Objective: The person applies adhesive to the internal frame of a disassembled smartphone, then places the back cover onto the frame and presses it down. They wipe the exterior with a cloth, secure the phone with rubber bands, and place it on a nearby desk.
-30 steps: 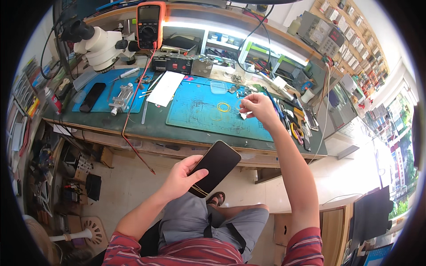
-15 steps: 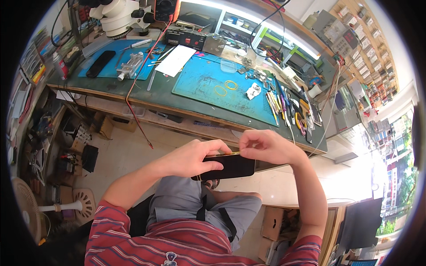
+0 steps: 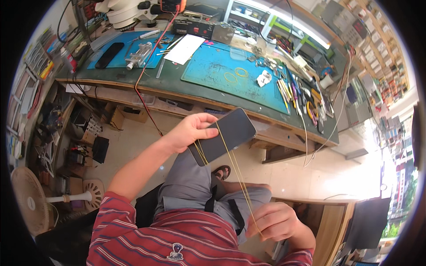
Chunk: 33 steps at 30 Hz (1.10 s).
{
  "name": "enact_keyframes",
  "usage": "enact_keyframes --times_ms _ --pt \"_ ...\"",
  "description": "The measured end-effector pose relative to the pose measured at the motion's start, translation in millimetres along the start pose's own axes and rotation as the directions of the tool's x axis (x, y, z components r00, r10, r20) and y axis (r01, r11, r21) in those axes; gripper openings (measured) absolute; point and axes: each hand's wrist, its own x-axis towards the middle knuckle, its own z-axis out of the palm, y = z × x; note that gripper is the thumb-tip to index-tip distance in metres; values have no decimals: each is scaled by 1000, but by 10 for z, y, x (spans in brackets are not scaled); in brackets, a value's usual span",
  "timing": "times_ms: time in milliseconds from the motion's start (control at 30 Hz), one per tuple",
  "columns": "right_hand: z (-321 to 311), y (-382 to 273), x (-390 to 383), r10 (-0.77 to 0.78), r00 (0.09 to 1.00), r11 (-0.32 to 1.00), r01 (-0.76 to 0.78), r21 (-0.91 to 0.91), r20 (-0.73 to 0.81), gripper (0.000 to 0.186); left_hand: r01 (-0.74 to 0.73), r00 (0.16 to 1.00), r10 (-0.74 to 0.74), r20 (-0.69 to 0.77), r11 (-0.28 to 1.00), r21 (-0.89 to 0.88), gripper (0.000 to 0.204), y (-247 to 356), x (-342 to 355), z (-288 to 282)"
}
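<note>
A black smartphone (image 3: pixel 233 133) is tilted in front of my lap, its dark face toward me. My left hand (image 3: pixel 193 132) grips it by the left side, thumb on the face and fingers behind. Several strands of yellow rubber band (image 3: pixel 201 152) wrap its lower end. Another yellow rubber band (image 3: pixel 239 175) crosses the phone near my thumb and runs stretched down to the right. The far end of that band is pinched in my right hand (image 3: pixel 277 221), low and close to my body.
Beyond the phone stands a workbench (image 3: pixel 133 79) with a blue mat (image 3: pixel 206 73). Two loose yellow rubber bands (image 3: pixel 241 72) and a crumpled white tissue (image 3: pixel 263 78) lie on the mat. Pliers and tweezers (image 3: pixel 310 99) crowd the bench's right end. A red cable (image 3: pixel 144 104) hangs over the edge.
My right hand has drawn away from the phone, down and to the right, stretching a rubber band. The phone has risen and turned to a slant in my left hand.
</note>
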Motion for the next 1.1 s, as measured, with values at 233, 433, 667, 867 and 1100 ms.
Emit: enact_keyframes --times_ms 233,433,667,867,1100 --pt "-97 249 -271 662 747 639 -608 -471 -65 33 -26 998 24 -58 999 -26 37 121 -15 -34" --pt "335 406 -310 568 696 367 264 892 -439 103 -252 968 230 -103 893 -372 38 -235 -145 37" --pt "446 827 -230 725 689 421 -468 777 22 100 -653 660 166 733 -357 668 25 58 -463 478" --pt "923 1058 -180 863 162 493 -471 731 -478 56 -422 807 255 532 -379 823 24 -117 -475 456" --pt "1019 778 35 274 912 913 -347 -215 -306 24 -186 901 433 -5 398 898 29 -308 -234 293"
